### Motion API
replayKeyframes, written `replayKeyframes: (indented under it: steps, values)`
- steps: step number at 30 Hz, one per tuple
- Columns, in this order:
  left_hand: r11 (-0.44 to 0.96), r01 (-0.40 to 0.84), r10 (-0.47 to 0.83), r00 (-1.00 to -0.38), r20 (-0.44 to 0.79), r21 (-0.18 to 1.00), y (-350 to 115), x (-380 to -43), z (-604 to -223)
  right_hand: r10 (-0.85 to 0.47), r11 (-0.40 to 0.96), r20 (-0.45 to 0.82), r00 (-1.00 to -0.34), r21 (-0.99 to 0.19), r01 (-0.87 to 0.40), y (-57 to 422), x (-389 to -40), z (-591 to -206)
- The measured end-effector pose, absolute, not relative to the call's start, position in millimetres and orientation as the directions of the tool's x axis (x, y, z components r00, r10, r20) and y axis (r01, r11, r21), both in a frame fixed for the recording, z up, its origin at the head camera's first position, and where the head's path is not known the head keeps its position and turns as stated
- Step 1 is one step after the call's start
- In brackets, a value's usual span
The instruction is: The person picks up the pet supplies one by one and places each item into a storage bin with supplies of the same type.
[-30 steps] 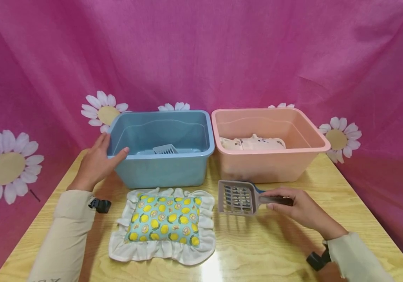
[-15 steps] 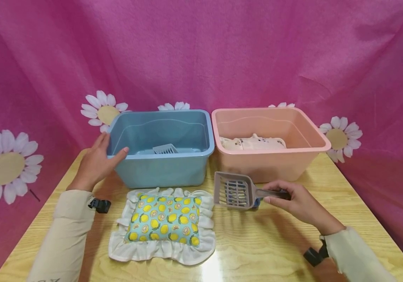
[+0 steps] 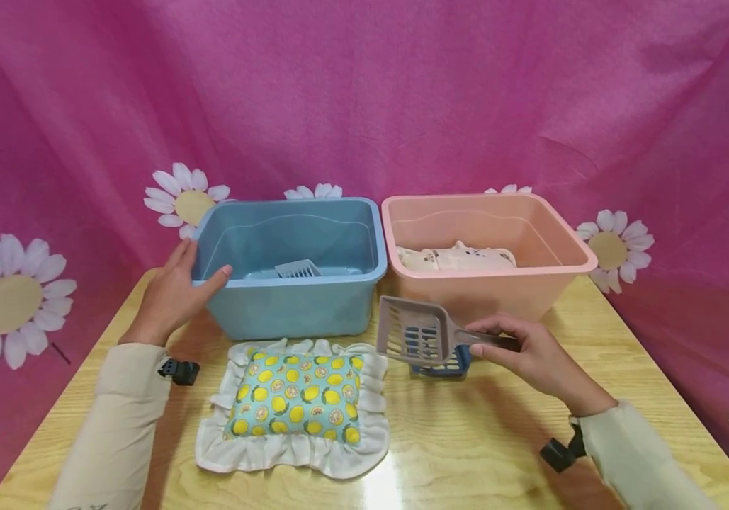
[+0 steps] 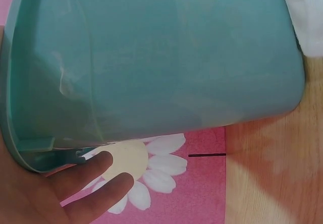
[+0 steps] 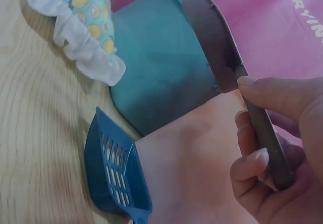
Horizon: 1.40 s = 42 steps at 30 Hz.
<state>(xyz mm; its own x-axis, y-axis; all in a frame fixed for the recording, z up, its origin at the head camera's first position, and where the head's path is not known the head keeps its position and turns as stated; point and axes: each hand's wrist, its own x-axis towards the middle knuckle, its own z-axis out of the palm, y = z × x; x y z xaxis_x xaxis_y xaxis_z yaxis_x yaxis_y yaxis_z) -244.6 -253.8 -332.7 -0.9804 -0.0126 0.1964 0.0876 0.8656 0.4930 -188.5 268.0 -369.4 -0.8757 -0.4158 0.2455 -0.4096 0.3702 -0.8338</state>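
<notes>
My right hand [image 3: 530, 354] grips the handle of a grey-brown litter scoop [image 3: 445, 336], held above the table before the pink bin [image 3: 485, 290]. Its slotted head points left. Beneath it a dark blue litter scoop [image 5: 101, 178] lies on the table, partly hidden by the grey one in the head view. My left hand [image 3: 169, 297] rests on the left front corner of the blue bin [image 3: 294, 312], thumb along the front rim. Two of its fingers [image 4: 83, 176] stick out straight below the rim in the left wrist view. Inside the blue bin lies a pale slotted scoop [image 3: 297, 269].
A small lemon-print pillow [image 3: 300, 400] with white ruffles lies in front of the blue bin. Cream patterned items [image 3: 475, 259] lie in the pink bin, which stands beside the blue one. Behind hangs a pink cloth [image 3: 364, 99] with daisies. All stands on a wooden table [image 3: 466, 453].
My right hand has lifted the grey scoop up and slightly left, away from the dark blue scoop, which now shows more below it. The left hand stays on the bin's corner.
</notes>
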Motion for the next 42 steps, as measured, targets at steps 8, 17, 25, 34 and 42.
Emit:
replayKeyframes:
  steps: [8,17,25,34,42]
  values:
    - [0.857,0.087,-0.010,-0.983,0.185,0.508,-253.3,-245.6,-333.0,-0.439,0.333,0.252,-0.862,-0.846,-0.417,260.9,-189.4,-360.6]
    - [0.865,0.095,-0.008,-0.979,0.203,0.494,-253.7,-245.3,-332.0,-0.449,0.290,0.310,-0.838,-0.837,-0.465,255.9,-193.2,-350.3]
    - [0.861,0.095,-0.007,-0.980,0.199,0.499,-253.8,-245.4,-333.4,-0.438,0.309,0.339,-0.833,-0.813,-0.493,250.5,-200.3,-342.0]
    - [0.861,0.089,-0.014,-0.980,0.199,0.501,-254.2,-246.7,-331.0,-0.436,0.302,0.374,-0.819,-0.796,-0.525,240.3,-211.2,-332.6]
    - [0.860,0.077,-0.017,-0.984,0.179,0.505,-254.9,-245.6,-332.1,-0.438,0.321,0.371,-0.819,-0.786,-0.528,229.2,-219.8,-325.6]
